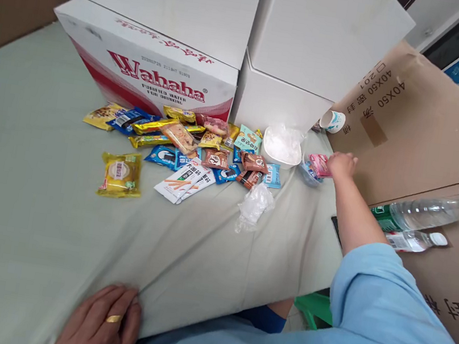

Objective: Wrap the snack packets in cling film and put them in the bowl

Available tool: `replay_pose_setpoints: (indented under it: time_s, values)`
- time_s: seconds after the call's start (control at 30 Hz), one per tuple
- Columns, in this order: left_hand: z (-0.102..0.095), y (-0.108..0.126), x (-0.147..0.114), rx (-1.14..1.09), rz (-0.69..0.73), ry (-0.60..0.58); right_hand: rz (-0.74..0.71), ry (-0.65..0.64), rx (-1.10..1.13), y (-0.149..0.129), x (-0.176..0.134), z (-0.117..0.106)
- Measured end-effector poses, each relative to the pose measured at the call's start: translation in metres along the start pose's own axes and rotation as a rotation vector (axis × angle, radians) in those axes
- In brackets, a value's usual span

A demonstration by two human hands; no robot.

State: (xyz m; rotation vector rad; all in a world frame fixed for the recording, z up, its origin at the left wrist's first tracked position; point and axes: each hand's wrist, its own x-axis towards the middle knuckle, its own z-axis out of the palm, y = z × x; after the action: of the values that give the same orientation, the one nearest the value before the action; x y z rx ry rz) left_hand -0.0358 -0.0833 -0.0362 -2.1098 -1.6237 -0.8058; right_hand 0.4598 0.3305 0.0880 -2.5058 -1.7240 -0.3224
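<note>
My right hand [342, 165] reaches to the far right of the cloth, its fingers closed on the edge of a pink snack packet [319, 164]. Just under that packet is a small clear plastic tub [310, 174] with blue wrappers in it. My left hand [101, 322], with a gold ring on one finger, rests on the cloth near the front edge and holds nothing visible; its fingers lie close together, slightly bent. Ahead of it is a yellow-wrapped cake [120, 176]. Two white snack sachets [185, 181] overlap in the middle, before a pile of snack packets [180, 137].
A white bowl [281, 155] with clear plastic film stands left of the tub, and a crumpled clear bag [255, 204] lies nearer me. White cartons [149, 71] wall the back. A paper cup [332, 121] lies at the corner; two bottles [425, 215] lie against cardboard on the right.
</note>
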Motion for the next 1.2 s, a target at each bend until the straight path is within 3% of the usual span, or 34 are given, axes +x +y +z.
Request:
replay_pose_setpoints:
  time_s: [0.13, 0.33, 0.43, 0.5, 0.6, 0.63, 0.7, 0.77, 0.83, 0.9, 0.93, 0.97, 1.03, 1.1, 1.2]
  values:
    - [0.001, 0.0, -0.002, -0.035, -0.007, 0.0, -0.065, 0.044, 0.136, -0.048, 0.005, -0.013]
    - [0.001, 0.002, -0.003, -0.052, -0.042, -0.009, -0.16, 0.004, 0.177, -0.122, -0.015, -0.006]
    - [0.0, 0.002, -0.004, -0.076, -0.043, -0.008, -0.185, 0.002, 0.169, -0.134, -0.017, -0.011]
    - [0.0, 0.002, -0.007, -0.101, -0.05, -0.003, -0.184, 0.077, 0.216, -0.135, -0.014, -0.023]
    - [-0.002, 0.001, -0.011, -0.228, -0.113, 0.021, -0.192, 0.205, 0.51, -0.13, -0.026, -0.053]
    - [-0.003, 0.001, -0.011, -0.311, -0.169, 0.027, -0.199, 0.183, 0.685, -0.127, -0.04, -0.064]
    - [-0.008, 0.004, -0.006, -0.521, -0.349, 0.009, -0.216, -0.025, 1.083, -0.12, -0.084, -0.082]
    - [-0.013, 0.013, 0.006, -0.793, -0.592, -0.079, -0.246, -0.442, 1.413, -0.116, -0.15, -0.089]
    - [-0.016, 0.027, 0.025, -1.148, -0.859, -0.218, -0.2, -0.816, 1.558, -0.116, -0.226, -0.084]
    - [-0.014, 0.041, 0.048, -1.569, -1.132, -0.347, -0.131, -1.153, 1.561, -0.118, -0.297, -0.071]
    - [-0.01, 0.046, 0.057, -1.758, -1.227, -0.407, -0.105, -1.258, 1.549, -0.119, -0.325, -0.062]
    - [-0.006, 0.05, 0.065, -1.881, -1.288, -0.439, -0.085, -1.304, 1.536, -0.12, -0.349, -0.054]
    - [0.003, 0.053, 0.075, -1.966, -1.362, -0.443, -0.049, -1.274, 1.529, -0.12, -0.379, -0.038]
    - [0.01, 0.053, 0.077, -1.942, -1.424, -0.394, -0.027, -1.162, 1.52, -0.118, -0.392, -0.026]
    - [0.012, 0.055, 0.074, -1.841, -1.485, -0.265, -0.075, -0.89, 1.464, -0.111, -0.398, -0.023]
